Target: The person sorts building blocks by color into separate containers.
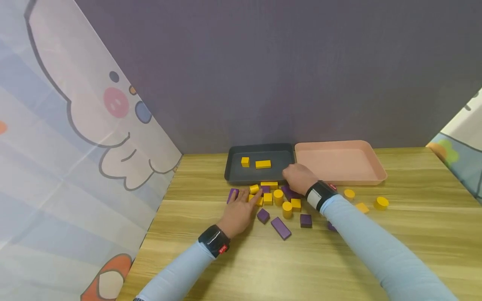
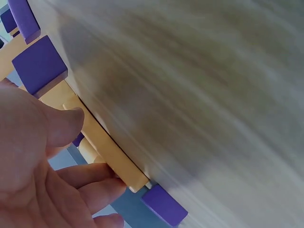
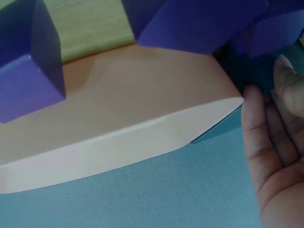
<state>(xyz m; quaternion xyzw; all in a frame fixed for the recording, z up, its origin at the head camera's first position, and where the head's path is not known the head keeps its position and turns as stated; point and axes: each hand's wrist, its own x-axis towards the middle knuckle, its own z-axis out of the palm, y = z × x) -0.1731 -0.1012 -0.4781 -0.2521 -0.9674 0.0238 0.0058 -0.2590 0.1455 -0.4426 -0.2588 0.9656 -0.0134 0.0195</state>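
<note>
yellow bar (image 2: 108, 146) on the table (image 1: 320, 271) before the dark tray (image 1: 252, 174); your left hand (image 1: 237, 214) spreads its fingers about it; your right hand (image 1: 300, 179) is at the tray's near corner, its grip impossible to tell.

At the right edge we see the right hand (image 3: 280, 147), thumb apart from the fingers, just beside the corner of a pink tray (image 3: 142, 90) and near a dark tray (image 3: 254, 71). Above, we see several purple blocks (image 3: 31, 76), wooden tabletop (image 3: 90, 23) between them; below, a blue-grey textured surface (image 3: 118, 199).
</note>
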